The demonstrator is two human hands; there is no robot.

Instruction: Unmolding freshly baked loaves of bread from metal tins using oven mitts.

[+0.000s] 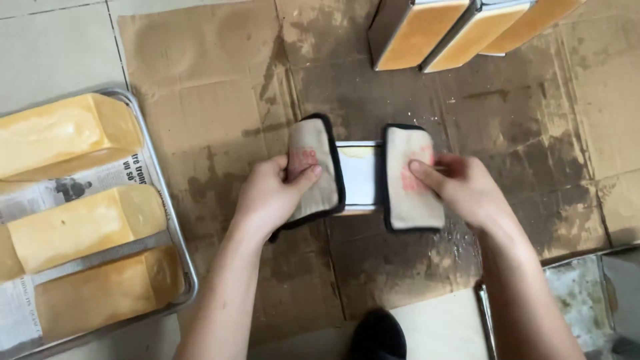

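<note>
A metal loaf tin (359, 175) lies on stained cardboard (213, 100) in the middle of the view, and pale bread shows at its top end. My left hand (270, 197) presses a beige, black-edged cloth pad (313, 170) against the tin's left side. My right hand (463, 187) presses a matching pad (410, 180) against the right side. Both pads sit between my fingers and the tin. Most of the tin is hidden behind the pads.
A metal tray (175, 230) at left, lined with newspaper, holds three golden loaves (83, 223). Three more loaf tins (460, 27) with baked bread lie at the top right. Another tray edge (580, 260) shows at the bottom right, a dark shoe (378, 337) at the bottom centre.
</note>
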